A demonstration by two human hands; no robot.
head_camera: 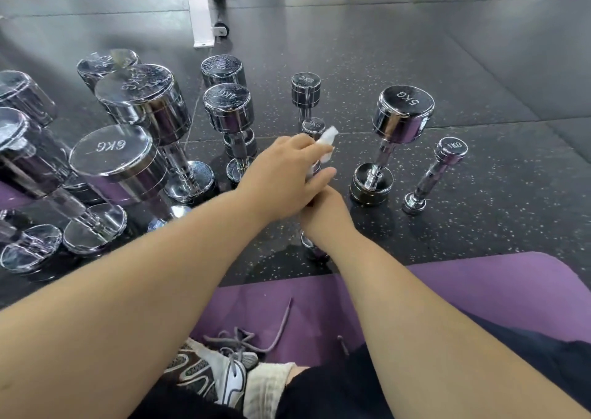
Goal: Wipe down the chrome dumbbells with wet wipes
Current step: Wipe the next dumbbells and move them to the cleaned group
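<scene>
A small chrome 1KG dumbbell (pixel 313 127) stands tilted on the speckled floor in the middle of the head view; its lower end (pixel 311 248) shows below my wrists. My left hand (pixel 281 179) holds a white wet wipe (pixel 327 143) wrapped against the dumbbell's shaft just under its top head. My right hand (pixel 323 215) grips the shaft lower down, partly covered by the left hand. The shaft itself is mostly hidden by both hands.
Several chrome dumbbells stand upright around: a 6KG (pixel 112 153) and a 5KG (pixel 140 89) on the left, a 4KG (pixel 228 105) behind, another 5KG (pixel 401 115) and a 1KG (pixel 449 153) on the right. A purple mat (pixel 479 290) lies under my legs. A white bench foot (pixel 201 12) stands far back.
</scene>
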